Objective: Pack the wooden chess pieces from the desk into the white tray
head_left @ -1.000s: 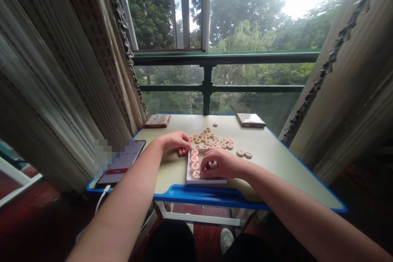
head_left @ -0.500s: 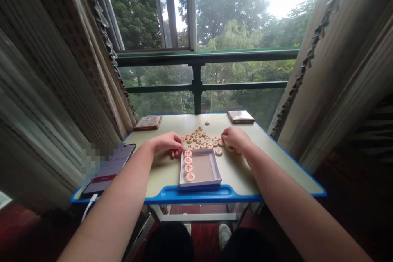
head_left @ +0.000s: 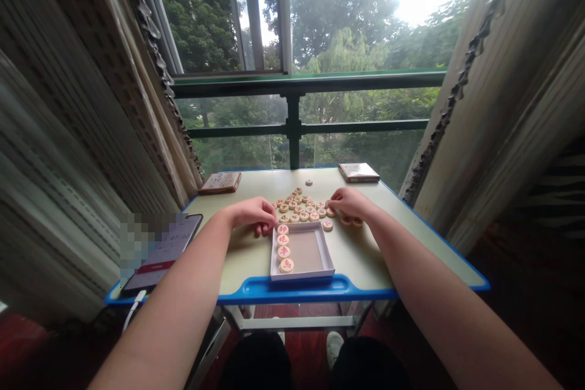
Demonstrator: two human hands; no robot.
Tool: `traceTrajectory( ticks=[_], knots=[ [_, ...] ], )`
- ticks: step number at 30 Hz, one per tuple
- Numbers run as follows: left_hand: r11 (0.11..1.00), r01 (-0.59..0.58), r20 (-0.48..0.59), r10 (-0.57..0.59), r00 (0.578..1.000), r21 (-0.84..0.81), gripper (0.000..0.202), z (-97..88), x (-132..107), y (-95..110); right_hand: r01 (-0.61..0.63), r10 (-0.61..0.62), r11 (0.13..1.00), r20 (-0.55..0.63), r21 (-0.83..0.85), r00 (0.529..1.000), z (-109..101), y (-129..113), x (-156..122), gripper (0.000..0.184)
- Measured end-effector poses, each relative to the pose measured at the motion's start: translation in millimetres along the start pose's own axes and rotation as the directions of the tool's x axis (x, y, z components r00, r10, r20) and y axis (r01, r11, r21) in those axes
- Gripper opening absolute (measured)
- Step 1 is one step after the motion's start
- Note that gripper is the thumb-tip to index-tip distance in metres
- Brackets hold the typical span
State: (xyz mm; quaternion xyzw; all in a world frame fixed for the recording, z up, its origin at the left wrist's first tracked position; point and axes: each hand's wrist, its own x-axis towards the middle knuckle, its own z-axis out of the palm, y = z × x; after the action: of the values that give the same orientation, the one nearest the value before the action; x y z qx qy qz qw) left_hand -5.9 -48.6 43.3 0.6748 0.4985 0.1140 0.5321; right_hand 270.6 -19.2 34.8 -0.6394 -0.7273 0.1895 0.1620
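Note:
My left hand [head_left: 255,214] is at the far left corner of a shallow white box [head_left: 325,250], its fingers curled and the fingertips pinching the rim. Inside the box, a column of xiangqi pieces with red characters runs along the left wall, with a piece [head_left: 286,265] at the near end. My right hand [head_left: 351,202] is over the right side of a loose heap of xiangqi pieces [head_left: 294,206], thumb and finger closed at a piece mostly hidden by the fingertips. Two pieces [head_left: 351,221] lie under its palm side, and a single red piece [head_left: 328,226] is beside the box.
A phone [head_left: 167,250] with a cable lies on the table's left side. A brown flat box [head_left: 221,183] is at the back left, another flat box [head_left: 359,172] at the back right. The table [head_left: 411,262] has a blue edge and front pen groove. Curtains flank it.
My right hand has shifted slightly left at the heap, uncovering more of the two pieces beneath it. My left hand stays at the box corner. The whole view has shifted slightly.

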Motion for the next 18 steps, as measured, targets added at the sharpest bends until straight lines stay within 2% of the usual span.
traceTrajectory(
  ticks=[3,5,7,8,10,13,15,18],
  knots=[
    [1.000,-0.014,0.006,0.014,1.000,0.003,0.021,-0.7,0,-1,0.054,-0.040,0.991,-0.116,0.122,0.992,-1,-5,-3,0.019],
    [1.000,-0.022,0.006,0.022,1.000,0.002,0.022,-1.3,0,-1,0.149,-0.108,0.962,-0.181,0.231,0.977,-1,-15,-10,0.023],
    [1.000,-0.017,0.013,0.017,1.000,0.000,0.022,-1.8,0,-1,0.270,-0.246,0.895,-0.113,0.354,0.963,0,-27,-20,0.028],
    [1.000,-0.014,0.017,0.014,1.000,0.000,0.023,-2.1,0,-1,0.335,-0.345,0.859,-0.047,0.386,0.938,2,-33,-26,0.029],
    [1.000,-0.007,0.021,0.007,1.000,-0.002,0.024,-2.4,1,-1,0.458,-0.498,0.811,0.017,0.364,0.867,6,-43,-36,0.025],
    [1.000,-0.005,0.017,0.006,1.000,-0.004,0.024,-2.3,2,-2,0.566,-0.606,0.783,0.110,0.259,0.788,12,-49,-45,0.019],
    [1.000,-0.009,0.015,0.009,1.000,-0.005,0.023,-1.8,1,-2,0.597,-0.630,0.773,0.156,0.212,0.761,16,-50,-47,0.018],
    [1.000,-0.022,0.012,0.022,1.000,-0.003,0.023,-1.3,0,-1,0.635,-0.652,0.757,0.137,0.153,0.745,20,-49,-45,0.018]
  ],
)
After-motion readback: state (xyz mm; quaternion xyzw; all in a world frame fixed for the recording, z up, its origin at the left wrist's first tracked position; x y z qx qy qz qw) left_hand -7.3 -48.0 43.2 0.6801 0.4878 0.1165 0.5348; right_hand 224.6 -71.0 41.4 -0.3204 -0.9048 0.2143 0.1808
